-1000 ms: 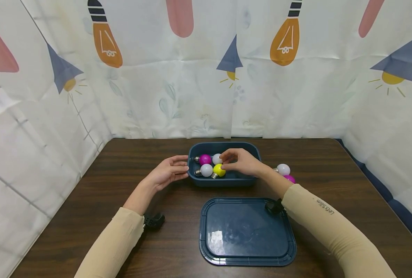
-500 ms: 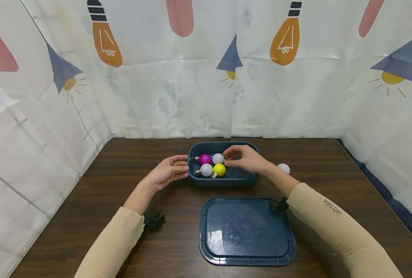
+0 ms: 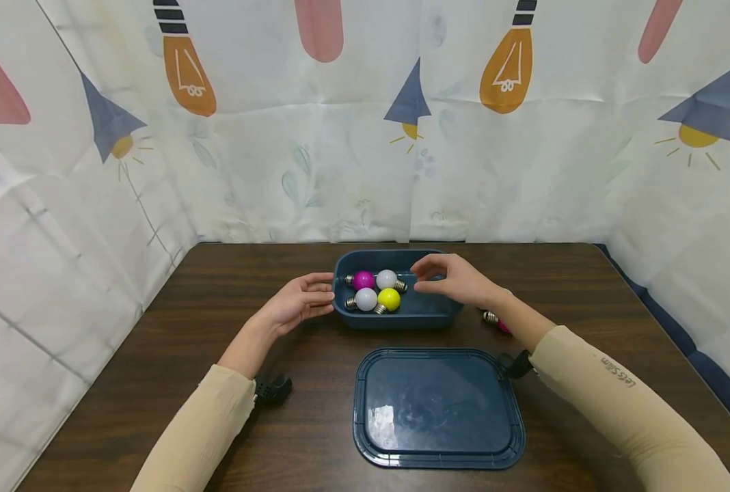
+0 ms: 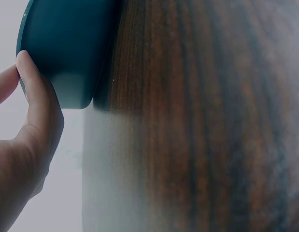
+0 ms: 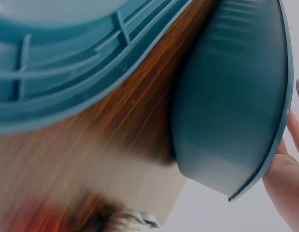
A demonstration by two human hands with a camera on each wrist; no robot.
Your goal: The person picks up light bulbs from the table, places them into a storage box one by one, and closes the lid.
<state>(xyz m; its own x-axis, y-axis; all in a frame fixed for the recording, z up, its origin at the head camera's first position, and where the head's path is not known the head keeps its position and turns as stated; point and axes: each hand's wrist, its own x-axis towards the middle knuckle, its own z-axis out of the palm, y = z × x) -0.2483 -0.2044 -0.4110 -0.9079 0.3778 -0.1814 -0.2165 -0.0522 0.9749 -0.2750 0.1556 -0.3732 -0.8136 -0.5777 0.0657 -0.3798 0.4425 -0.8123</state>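
Currently, the left hand [image 3: 297,301] touches the left end of the dark-blue bin [image 3: 396,321] with outstretched fingers, its grip relaxed rather than clenched. The right hand [image 3: 452,277] hangs over the bin's right part, fingers loosely bent and parted from the thumb, its grip released and holding nothing.

Four bulbs lie in the bin, gathered toward its left half: a magenta bulb [image 3: 363,280] and a white bulb [image 3: 386,279] at the back, a second white bulb [image 3: 366,299] and a yellow bulb [image 3: 389,299] in front. The back white bulb's metal base points right, toward the right hand; the magenta and front white bulbs' bases point left, and the yellow one's points toward the near left.

Right of the bin, another magenta bulb [image 3: 504,327] lies on the wood-grain worktop [image 3: 242,266], partly hidden by the right forearm. A rimmed blue tray [image 3: 439,410] lies nearer the person, apart from the bin. Behind stands a white backdrop [image 3: 248,171] printed with lamps.
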